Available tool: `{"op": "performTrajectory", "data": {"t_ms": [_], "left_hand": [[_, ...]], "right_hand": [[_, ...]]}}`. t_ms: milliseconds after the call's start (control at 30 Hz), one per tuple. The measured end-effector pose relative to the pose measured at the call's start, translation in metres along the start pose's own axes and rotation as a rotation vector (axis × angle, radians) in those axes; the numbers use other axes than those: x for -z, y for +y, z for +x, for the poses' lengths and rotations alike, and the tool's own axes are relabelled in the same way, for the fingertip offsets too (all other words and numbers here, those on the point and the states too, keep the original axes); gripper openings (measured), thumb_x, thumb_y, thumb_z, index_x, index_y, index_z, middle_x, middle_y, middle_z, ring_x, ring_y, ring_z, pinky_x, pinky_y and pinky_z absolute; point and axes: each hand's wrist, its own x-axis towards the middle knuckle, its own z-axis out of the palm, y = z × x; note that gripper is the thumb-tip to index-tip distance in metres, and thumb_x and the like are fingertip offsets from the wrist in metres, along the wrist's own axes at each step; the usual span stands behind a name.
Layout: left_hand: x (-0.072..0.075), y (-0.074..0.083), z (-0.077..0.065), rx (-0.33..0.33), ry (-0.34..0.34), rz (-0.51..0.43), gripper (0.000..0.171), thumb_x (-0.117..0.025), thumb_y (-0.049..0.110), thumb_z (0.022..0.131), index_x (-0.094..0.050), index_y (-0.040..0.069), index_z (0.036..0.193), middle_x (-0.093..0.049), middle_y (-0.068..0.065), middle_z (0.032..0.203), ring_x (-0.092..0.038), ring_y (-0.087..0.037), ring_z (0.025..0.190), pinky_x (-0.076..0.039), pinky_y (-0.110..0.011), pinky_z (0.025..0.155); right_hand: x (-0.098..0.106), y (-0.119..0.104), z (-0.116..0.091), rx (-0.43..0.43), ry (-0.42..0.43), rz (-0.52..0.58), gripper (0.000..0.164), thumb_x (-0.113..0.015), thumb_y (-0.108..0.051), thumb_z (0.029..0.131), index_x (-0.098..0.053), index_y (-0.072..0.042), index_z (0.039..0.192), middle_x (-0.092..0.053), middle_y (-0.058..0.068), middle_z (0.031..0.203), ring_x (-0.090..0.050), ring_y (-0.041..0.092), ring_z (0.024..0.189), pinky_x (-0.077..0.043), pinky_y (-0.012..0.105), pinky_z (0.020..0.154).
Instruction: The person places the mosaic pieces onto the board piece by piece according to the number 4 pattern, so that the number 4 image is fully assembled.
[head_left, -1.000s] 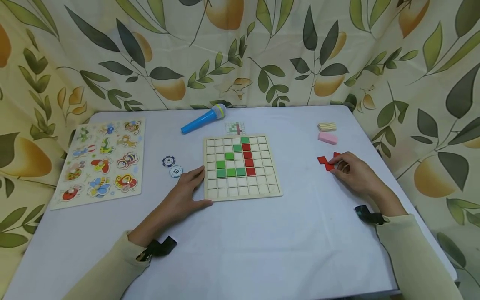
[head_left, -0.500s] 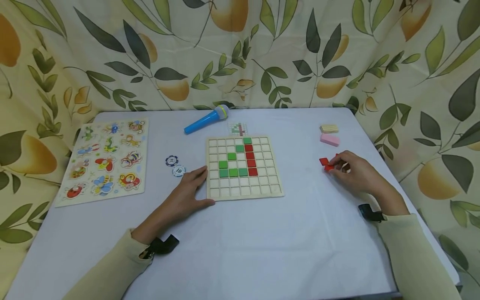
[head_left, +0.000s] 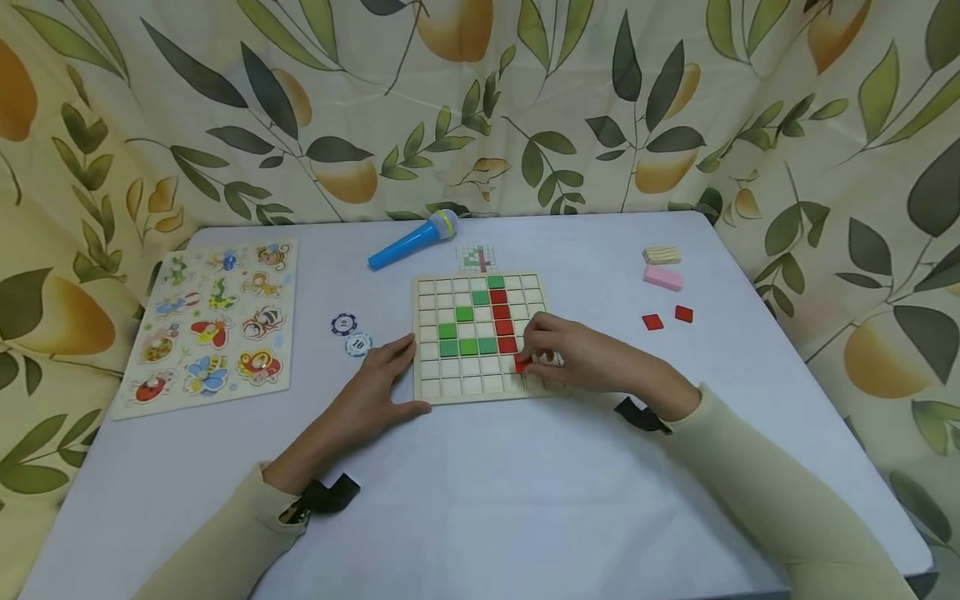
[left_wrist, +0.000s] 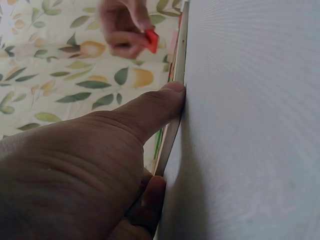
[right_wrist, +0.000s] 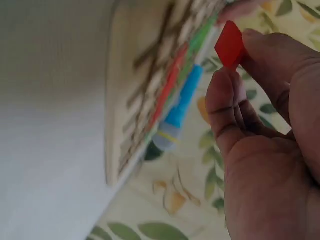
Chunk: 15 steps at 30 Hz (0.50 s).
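My right hand [head_left: 581,358] pinches a small red square tile [right_wrist: 230,46] between thumb and fingertips, over the right part of a wooden grid board [head_left: 471,386]. In the head view that tile overlaps the board just below the column of red tiles [head_left: 502,312]. Green tiles [head_left: 464,313] form a stepped diagonal and a row left of that column. My left hand [head_left: 365,390] rests at the board's left side, fingers spread and thumb [left_wrist: 165,100] against its edge. Two loose red tiles [head_left: 653,322] lie on the table to the right.
Beyond the board lie a small pattern card [head_left: 476,257] and a blue toy microphone [head_left: 408,243]. Two poker chips [head_left: 358,344] and an insect picture board [head_left: 279,333] are at left. A pink block [head_left: 663,277] and cream sticks [head_left: 662,255] sit back right.
My right hand has picked up a red tile from the pile at right and carried it left over the grid board. My left hand stays at the board's edge.
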Motion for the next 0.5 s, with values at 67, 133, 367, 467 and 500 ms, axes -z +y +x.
{"op": "performTrajectory", "data": {"t_ms": [67, 133, 367, 467, 500], "left_hand": [[-0.001, 0.000, 0.000, 0.002, -0.004, -0.005, 0.104, -0.090, 0.034, 0.088, -0.028, 0.006, 0.168, -0.022, -0.008, 0.179, -0.024, -0.035, 0.164, -0.038, -0.054, 0.128], [-0.002, 0.000, 0.000, 0.001, -0.006, -0.005, 0.104, -0.090, 0.034, 0.088, -0.028, 0.007, 0.168, -0.021, -0.008, 0.179, -0.025, -0.035, 0.164, -0.039, -0.054, 0.128], [-0.001, 0.001, 0.001, 0.002, 0.009, 0.015, 0.105, -0.090, 0.033, 0.087, -0.029, 0.007, 0.168, -0.023, -0.008, 0.179, -0.026, -0.035, 0.164, -0.040, -0.053, 0.128], [0.000, 0.000, 0.000, 0.009, 0.004, 0.020, 0.105, -0.090, 0.034, 0.087, -0.029, 0.007, 0.168, -0.023, -0.008, 0.179, -0.026, -0.035, 0.164, -0.040, -0.053, 0.128], [0.000, 0.000, 0.000, 0.010, 0.003, 0.022, 0.104, -0.090, 0.034, 0.087, -0.029, 0.007, 0.168, -0.023, -0.008, 0.179, -0.025, -0.035, 0.164, -0.040, -0.053, 0.128]], "right_hand": [[-0.009, -0.001, 0.008, 0.011, -0.010, -0.001, 0.011, -0.082, -0.013, 0.095, -0.073, -0.017, 0.100, -0.062, -0.002, 0.111, -0.061, 0.011, 0.092, -0.058, 0.026, 0.077], [-0.017, 0.002, 0.013, 0.009, -0.017, -0.012, 0.009, -0.081, -0.013, 0.095, -0.074, -0.017, 0.099, -0.063, -0.002, 0.109, -0.060, 0.010, 0.091, -0.056, 0.024, 0.077], [-0.023, 0.008, 0.020, 0.005, -0.011, -0.007, 0.008, -0.082, -0.013, 0.095, -0.075, -0.016, 0.095, -0.064, 0.000, 0.109, -0.062, 0.013, 0.097, -0.058, 0.027, 0.081], [-0.024, 0.009, 0.022, 0.000, -0.022, 0.013, 0.006, -0.082, -0.012, 0.094, -0.077, -0.016, 0.097, -0.064, 0.001, 0.109, -0.062, 0.015, 0.100, -0.058, 0.029, 0.083], [-0.024, 0.009, 0.023, 0.000, -0.024, 0.015, 0.006, -0.082, -0.012, 0.094, -0.078, -0.015, 0.098, -0.064, 0.001, 0.109, -0.063, 0.015, 0.101, -0.059, 0.029, 0.084]]}}
